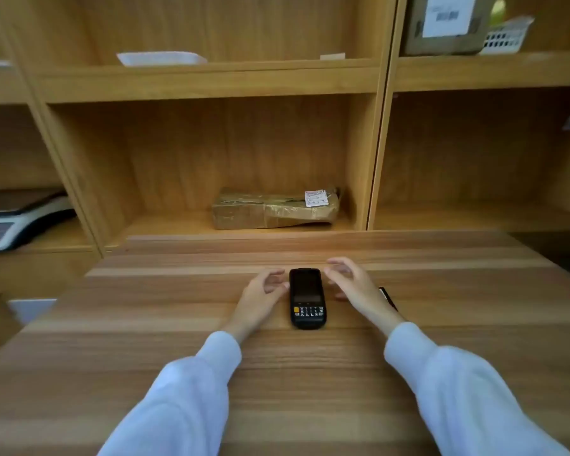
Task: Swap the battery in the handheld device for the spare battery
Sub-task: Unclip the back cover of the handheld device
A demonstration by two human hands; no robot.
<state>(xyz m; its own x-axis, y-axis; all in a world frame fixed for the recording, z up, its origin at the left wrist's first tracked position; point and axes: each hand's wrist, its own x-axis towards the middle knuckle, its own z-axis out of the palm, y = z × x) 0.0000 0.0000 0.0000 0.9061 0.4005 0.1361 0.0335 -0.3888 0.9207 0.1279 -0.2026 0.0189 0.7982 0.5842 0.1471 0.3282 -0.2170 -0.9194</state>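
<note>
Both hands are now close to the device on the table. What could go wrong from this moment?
1. The device lies screen up, so the battery side is probably underneath. Left hand and right hand are open on either side; a loose grip while turning it over might drop it on the table.
2. A thin dark object, possibly the spare battery, lies half hidden behind the right wrist. A wrist or sleeve could knock it away.

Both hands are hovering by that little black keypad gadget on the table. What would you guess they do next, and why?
Probably close both hands on the handheld device and turn it over. It lies screen up between the open left hand and right hand, neither gripping it, so its back is hidden.
</note>
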